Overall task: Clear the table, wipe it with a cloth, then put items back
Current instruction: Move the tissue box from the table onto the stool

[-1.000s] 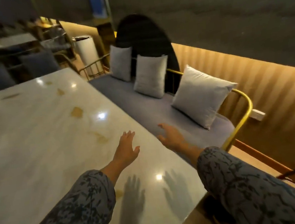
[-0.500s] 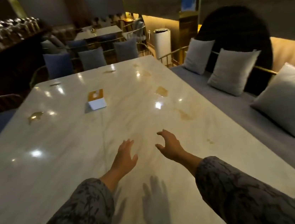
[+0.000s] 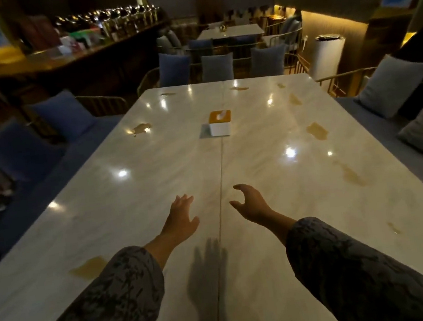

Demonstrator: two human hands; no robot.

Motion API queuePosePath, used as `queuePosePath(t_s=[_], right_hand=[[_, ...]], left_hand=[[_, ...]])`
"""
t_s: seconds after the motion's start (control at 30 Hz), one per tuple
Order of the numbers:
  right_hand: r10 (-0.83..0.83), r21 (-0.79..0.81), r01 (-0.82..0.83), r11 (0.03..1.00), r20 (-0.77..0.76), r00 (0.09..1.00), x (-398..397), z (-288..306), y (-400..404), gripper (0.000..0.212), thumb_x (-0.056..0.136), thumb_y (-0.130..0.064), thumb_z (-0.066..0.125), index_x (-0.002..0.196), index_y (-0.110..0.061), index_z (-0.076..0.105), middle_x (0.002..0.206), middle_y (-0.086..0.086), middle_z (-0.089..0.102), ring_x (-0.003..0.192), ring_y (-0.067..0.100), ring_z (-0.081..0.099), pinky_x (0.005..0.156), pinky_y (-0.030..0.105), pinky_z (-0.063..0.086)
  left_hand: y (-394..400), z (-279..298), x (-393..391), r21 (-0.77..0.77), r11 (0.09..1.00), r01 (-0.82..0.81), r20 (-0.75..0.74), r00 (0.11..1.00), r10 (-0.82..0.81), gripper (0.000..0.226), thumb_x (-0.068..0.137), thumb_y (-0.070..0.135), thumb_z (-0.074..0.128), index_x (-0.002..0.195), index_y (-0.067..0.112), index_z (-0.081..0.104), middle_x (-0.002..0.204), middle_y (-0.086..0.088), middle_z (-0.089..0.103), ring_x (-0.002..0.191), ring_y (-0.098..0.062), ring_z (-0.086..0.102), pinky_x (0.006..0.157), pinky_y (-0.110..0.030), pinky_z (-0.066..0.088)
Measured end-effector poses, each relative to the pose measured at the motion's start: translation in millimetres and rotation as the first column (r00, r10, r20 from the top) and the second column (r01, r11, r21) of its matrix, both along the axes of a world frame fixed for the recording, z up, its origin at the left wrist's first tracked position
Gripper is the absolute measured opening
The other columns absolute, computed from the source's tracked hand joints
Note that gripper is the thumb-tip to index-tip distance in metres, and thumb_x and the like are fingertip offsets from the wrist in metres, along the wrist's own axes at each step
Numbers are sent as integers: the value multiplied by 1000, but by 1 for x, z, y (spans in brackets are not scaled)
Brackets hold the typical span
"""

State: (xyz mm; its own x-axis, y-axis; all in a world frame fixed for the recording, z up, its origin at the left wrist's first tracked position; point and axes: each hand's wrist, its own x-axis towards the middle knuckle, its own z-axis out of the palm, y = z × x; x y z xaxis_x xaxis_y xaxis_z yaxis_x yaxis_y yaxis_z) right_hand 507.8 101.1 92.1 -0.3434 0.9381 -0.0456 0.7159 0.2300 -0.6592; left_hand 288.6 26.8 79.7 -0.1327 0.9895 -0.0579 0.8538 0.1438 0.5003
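The table [image 3: 133,186] still bears brown stains and a tissue box [image 3: 220,123] at its centre (no cloth visible); left hand [image 3: 181,218] and right hand [image 3: 250,203] hover empty, apart, fingers loose; clearing seems barely begun.

A box [image 3: 221,126] sits on the table [image 3: 131,210], on the middle line and nearer the far edge. The left hand [image 3: 181,217] and right hand [image 3: 250,203] are held above the table nearer the near edge, one on each side of the middle line. Pillows [image 3: 395,84] lie beside the right edge. More pillows [image 3: 217,66] stand behind the far edge.
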Motion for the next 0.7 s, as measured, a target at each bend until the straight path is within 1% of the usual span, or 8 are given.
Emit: queuePosePath(t_s=[0.1, 0.2, 0.37, 0.53, 0.7], right_hand=[[-15, -4, 15, 1000, -31, 999, -13, 9, 16, 56, 94, -30, 62, 143, -13, 41, 148, 8, 43, 135, 25, 40, 111, 38, 36], [-32, -4, 32, 999, -63, 998, -21, 20, 36, 55, 94, -29, 61, 143, -13, 41, 146, 9, 43, 129, 26, 46, 104, 34, 38], [-76, 4, 77, 997, -119, 990, -31, 39, 84, 55, 94, -29, 61, 143, -12, 41, 146, 10, 44, 129, 25, 47, 101, 31, 39], [-129, -13, 129, 992, -165, 978, -45, 51, 149, 57, 93, -30, 63, 143, -12, 41, 146, 10, 45, 133, 26, 44, 104, 35, 41], [-231, -98, 213, 972, -254, 939, -63, 56, 220, 58, 93, -32, 63, 142, -12, 40, 141, 13, 50, 127, 27, 51, 101, 40, 48]], left_hand=[[10, 7, -12, 7, 999, -31, 23, 999, 31, 65, 96, 27, 55, 152, 13, 25, 162, -8, 13, 150, -24, 0, 121, -35, 11], [35, 18, -22, 32, 998, -51, 47, 998, 50, 65, 95, 28, 58, 151, 13, 27, 161, -8, 15, 150, -25, 3, 120, -35, 12], [94, 42, -27, 75, 992, -98, 153, 985, 86, 66, 94, 29, 61, 150, 13, 30, 160, -9, 19, 149, -26, 9, 119, -36, 17], [166, 62, -30, 90, 992, -84, 204, 977, 64, 64, 93, 28, 62, 148, 12, 33, 157, -11, 25, 146, -26, 21, 115, -33, 23], [243, 70, -37, 43, 996, -82, 229, 971, 71, 62, 92, 29, 64, 145, 12, 37, 154, -10, 30, 141, -25, 32, 112, -33, 31]])
